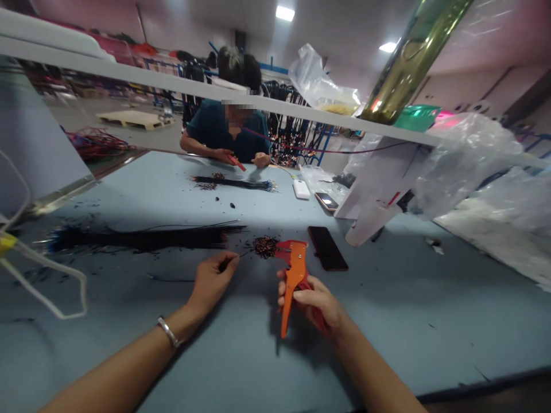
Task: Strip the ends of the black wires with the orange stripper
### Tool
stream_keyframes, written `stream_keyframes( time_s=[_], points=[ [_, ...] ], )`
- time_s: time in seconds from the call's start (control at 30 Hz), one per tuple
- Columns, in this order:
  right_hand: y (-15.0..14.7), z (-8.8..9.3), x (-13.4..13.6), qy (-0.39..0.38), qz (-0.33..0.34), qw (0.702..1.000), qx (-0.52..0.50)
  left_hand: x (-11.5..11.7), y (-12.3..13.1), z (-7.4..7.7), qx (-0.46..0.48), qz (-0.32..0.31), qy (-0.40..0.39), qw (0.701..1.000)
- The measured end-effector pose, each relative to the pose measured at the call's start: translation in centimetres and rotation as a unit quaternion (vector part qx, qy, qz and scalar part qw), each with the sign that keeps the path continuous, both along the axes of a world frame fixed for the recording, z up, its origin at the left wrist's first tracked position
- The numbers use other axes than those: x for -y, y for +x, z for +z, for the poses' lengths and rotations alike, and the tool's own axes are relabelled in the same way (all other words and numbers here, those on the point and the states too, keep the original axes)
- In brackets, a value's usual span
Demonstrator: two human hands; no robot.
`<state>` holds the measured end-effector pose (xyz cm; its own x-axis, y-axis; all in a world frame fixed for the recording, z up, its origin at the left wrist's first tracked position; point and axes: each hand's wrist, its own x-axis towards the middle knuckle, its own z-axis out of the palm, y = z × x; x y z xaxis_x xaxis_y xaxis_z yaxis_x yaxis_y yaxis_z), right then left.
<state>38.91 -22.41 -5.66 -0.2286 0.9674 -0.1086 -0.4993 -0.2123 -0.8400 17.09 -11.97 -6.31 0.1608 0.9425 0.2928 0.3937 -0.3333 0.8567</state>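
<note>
My right hand is closed around the handles of an orange and red wire stripper, its jaws pointing left over the table. Between thumb and forefinger, my left hand pinches a thin dark wire, whose tip points toward the stripper's jaws with a gap between. Just left of the jaws lies a small pile of short dark and copper-coloured scraps. A long bundle of black wires stretches across the table behind my left hand. A single wire lies left of that hand.
A dark phone lies right of the stripper. Across the table, a co-worker holds a red tool near another wire bundle. A white shelf bar crosses above. White cable hangs at left; plastic bags sit at right.
</note>
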Motion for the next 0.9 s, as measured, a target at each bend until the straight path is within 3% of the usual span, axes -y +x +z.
stream_keyframes(
  time_s=[0.17,0.4,0.7,0.9],
  points=[
    [-1.1,-0.6,0.0,-0.03,0.041,0.998,-0.046,0.3,0.2,0.5,-0.006,-0.027,0.026,0.999],
    [-1.5,-0.6,0.0,-0.054,0.087,0.995,-0.018,0.6,0.2,0.1,-0.007,-0.071,0.059,0.996],
    [-1.5,-0.5,0.5,-0.028,0.099,0.994,0.036,1.3,0.1,0.1,-0.02,-0.134,0.127,0.983],
    [-1.5,0.3,0.9,-0.016,0.111,0.992,0.053,1.8,0.1,0.5,-0.001,-0.14,0.13,0.982]
  ],
)
